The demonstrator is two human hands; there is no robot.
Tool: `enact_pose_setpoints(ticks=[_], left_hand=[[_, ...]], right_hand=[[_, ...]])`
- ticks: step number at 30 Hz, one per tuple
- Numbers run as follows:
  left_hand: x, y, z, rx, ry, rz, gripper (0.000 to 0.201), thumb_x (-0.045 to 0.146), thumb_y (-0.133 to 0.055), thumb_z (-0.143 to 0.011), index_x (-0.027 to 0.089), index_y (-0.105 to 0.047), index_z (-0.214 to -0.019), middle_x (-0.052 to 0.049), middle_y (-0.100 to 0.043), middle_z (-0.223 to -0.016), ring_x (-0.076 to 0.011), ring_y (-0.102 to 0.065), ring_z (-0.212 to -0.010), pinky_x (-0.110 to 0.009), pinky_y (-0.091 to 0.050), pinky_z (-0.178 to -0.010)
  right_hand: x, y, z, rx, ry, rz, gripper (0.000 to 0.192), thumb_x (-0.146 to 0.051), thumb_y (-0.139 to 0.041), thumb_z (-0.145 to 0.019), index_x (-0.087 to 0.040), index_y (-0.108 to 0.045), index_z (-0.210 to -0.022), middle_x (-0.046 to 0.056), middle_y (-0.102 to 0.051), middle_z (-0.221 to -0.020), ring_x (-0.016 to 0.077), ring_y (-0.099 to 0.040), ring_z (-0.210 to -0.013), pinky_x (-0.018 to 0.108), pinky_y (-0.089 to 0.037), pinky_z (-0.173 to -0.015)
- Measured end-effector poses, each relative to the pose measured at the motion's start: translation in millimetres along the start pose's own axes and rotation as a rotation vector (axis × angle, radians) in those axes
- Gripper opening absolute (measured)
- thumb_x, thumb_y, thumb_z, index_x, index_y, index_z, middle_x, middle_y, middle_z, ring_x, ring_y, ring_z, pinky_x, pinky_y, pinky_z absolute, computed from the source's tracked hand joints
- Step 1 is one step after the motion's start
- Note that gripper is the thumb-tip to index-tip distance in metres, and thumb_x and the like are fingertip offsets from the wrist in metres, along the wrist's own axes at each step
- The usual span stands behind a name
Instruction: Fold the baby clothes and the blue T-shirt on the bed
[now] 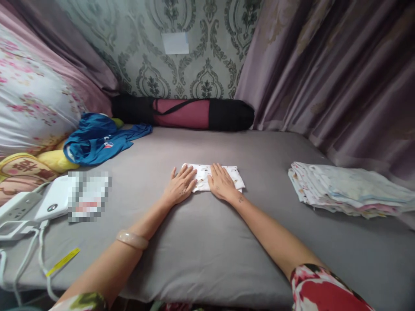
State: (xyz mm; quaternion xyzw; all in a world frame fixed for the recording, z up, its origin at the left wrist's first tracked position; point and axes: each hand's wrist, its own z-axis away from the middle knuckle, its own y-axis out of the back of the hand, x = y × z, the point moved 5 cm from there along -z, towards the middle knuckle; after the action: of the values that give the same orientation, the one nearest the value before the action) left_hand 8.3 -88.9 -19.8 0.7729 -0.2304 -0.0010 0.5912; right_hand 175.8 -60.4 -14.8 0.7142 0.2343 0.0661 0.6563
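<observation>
Both hands lie flat with fingers spread and nothing clasped: the left hand [180, 185] presses the left end of a small folded cloth [214, 176], the right hand [221, 183] its middle. The cloth lies mid-bed [201, 242], with a stack of folded cloths [346, 194] near the right edge.

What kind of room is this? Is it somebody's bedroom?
Most likely a bedroom, yes. The grey-sheeted mattress fills the space, a floral pink pillow leans at one side, and mauve curtains hang along the other. Both hands, left hand and right hand, press flat on a small folded white printed cloth.
</observation>
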Motion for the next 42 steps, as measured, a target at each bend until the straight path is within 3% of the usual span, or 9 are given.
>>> enact_pose_setpoints(ticks=[5,10,15,21,25,28,37,42], left_hand=[[-0.6,-0.1,-0.4,-0.011,0.015,-0.024,0.047,0.043,-0.036,-0.097,0.027,-0.050,-0.138,-0.008,-0.045,-0.148,-0.0271,-0.031,-0.143,-0.056,-0.010,-0.117],[-0.5,0.4,-0.2,-0.049,0.029,-0.074,0.050,0.045,-0.031,-0.098,0.025,-0.046,-0.141,-0.007,-0.042,-0.150,-0.0249,-0.027,-0.144,-0.053,-0.009,-0.118],[-0.4,1.4,-0.7,-0.096,0.053,-0.128,0.053,0.044,-0.027,-0.099,0.022,-0.042,-0.144,-0.006,-0.037,-0.153,-0.0233,-0.024,-0.146,-0.051,-0.009,-0.119],[1.0,3.8,-0.5,-0.105,0.073,-0.144,0.052,0.042,-0.026,-0.099,0.021,-0.043,-0.144,-0.006,-0.038,-0.153,-0.0231,-0.025,-0.145,-0.050,-0.010,-0.119],[0.2,6.9,-0.7,-0.104,0.139,-0.149,0.053,0.039,-0.023,-0.099,0.018,-0.042,-0.144,-0.008,-0.035,-0.154,-0.0240,-0.024,-0.146,-0.052,-0.011,-0.119],[-0.2,7.3,-1.7,-0.136,0.179,-0.160,0.054,0.038,-0.021,-0.099,0.017,-0.040,-0.145,-0.008,-0.032,-0.156,-0.0239,-0.022,-0.146,-0.052,-0.010,-0.119],[-2.2,3.7,-2.6,-0.205,0.188,-0.186,0.058,0.040,-0.018,-0.099,0.016,-0.035,-0.148,-0.008,-0.026,-0.158,-0.0244,-0.021,-0.147,-0.052,-0.010,-0.119],[-10.0,-1.9,-2.6,-0.246,0.187,-0.108,0.061,0.045,-0.018,-0.098,0.014,-0.031,-0.149,-0.009,-0.022,-0.159,-0.0236,-0.019,-0.147,-0.050,-0.015,-0.118]], right_hand=[[6.9,5.1,-0.3,-0.068,0.013,-0.035,0.061,-0.035,-0.022,-0.098,0.000,-0.033,-0.148,0.016,-0.030,-0.155,0.0247,-0.022,-0.145,0.037,-0.015,-0.119],[29.4,16.1,6.7,-0.010,-0.097,0.038,0.060,-0.031,-0.023,-0.098,0.001,-0.032,-0.148,0.017,-0.027,-0.156,0.0259,-0.021,-0.146,0.039,-0.012,-0.119],[35.4,9.6,9.1,-0.071,-0.125,0.070,0.061,-0.034,-0.022,-0.099,0.001,-0.032,-0.148,0.016,-0.029,-0.156,0.0254,-0.022,-0.145,0.038,-0.010,-0.119],[35.3,12.3,8.9,-0.062,-0.130,0.073,0.061,-0.035,-0.022,-0.099,0.000,-0.033,-0.147,0.017,-0.029,-0.155,0.0249,-0.022,-0.145,0.038,-0.012,-0.119],[45.7,15.7,10.3,0.002,-0.209,0.104,0.064,-0.038,-0.021,-0.099,0.002,-0.029,-0.148,0.019,-0.023,-0.157,0.0271,-0.017,-0.146,0.040,-0.013,-0.119],[52.2,10.5,10.7,-0.041,-0.246,0.095,0.065,-0.039,-0.020,-0.099,0.003,-0.030,-0.148,0.019,-0.024,-0.157,0.0282,-0.017,-0.146,0.040,-0.015,-0.118],[52.2,8.1,9.7,-0.069,-0.261,0.059,0.065,-0.039,-0.021,-0.099,0.003,-0.028,-0.148,0.019,-0.023,-0.157,0.0287,-0.015,-0.146,0.040,-0.015,-0.118],[59.4,13.8,13.8,-0.105,-0.188,-0.059,0.063,-0.036,-0.026,-0.098,0.004,-0.030,-0.147,0.020,-0.023,-0.157,0.0282,-0.014,-0.147,0.038,-0.015,-0.119]])
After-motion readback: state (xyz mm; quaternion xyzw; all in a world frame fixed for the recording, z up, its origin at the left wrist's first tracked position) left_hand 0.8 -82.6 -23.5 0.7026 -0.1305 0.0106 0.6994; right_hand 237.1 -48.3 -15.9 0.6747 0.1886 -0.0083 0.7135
